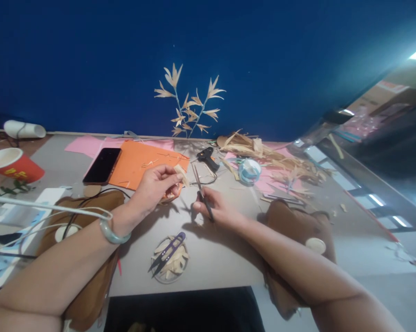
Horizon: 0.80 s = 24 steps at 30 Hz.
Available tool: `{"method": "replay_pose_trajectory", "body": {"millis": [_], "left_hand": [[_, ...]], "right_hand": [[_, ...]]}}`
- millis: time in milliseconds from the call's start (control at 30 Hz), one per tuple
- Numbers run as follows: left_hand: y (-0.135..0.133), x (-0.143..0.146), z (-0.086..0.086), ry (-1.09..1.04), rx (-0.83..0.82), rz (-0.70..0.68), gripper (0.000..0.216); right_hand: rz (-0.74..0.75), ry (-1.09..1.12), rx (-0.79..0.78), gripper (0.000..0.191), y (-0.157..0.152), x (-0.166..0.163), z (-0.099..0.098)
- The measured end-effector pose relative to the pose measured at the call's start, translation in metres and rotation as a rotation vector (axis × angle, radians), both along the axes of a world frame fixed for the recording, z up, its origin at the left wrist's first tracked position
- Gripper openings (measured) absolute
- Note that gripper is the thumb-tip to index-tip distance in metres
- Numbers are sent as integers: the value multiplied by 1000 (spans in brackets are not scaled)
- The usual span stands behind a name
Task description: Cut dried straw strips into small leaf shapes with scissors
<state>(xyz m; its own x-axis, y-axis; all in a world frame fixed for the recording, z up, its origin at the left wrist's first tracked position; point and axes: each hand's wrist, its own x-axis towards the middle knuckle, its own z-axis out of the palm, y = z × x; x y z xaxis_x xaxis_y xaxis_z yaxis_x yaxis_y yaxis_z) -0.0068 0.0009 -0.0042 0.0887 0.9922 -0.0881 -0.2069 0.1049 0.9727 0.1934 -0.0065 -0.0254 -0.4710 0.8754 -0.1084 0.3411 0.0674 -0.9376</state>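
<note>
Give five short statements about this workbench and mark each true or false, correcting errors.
1. The glue gun lies between the orange sheet and the tape roll. True.
2. The left hand holds a pale strip. True.
3. The right hand holds the purple snips. False: it holds a slim dark tool; the purple snips lie across a small dish.
4. The bracelet is on the right wrist. False: it circles the left wrist.
5. The phone has a dark screen. True.

Scissors (204, 200) before glue gun (208, 158), phone (102, 165) left, tape roll (251, 177) right, snips (170, 255) across dish (169, 280)
</note>
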Motion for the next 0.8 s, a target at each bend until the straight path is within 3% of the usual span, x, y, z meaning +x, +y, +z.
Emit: {"method": "replay_pose_trajectory", "body": {"millis": [300,800], "left_hand": [[0,-1,2,36,-60,26,28],[-2,0,1,83,-64,2,27]], "right_hand": [[82,45,-202,48,-7,-2,4],[85,107,-284,51,-9,-6,9]]}}
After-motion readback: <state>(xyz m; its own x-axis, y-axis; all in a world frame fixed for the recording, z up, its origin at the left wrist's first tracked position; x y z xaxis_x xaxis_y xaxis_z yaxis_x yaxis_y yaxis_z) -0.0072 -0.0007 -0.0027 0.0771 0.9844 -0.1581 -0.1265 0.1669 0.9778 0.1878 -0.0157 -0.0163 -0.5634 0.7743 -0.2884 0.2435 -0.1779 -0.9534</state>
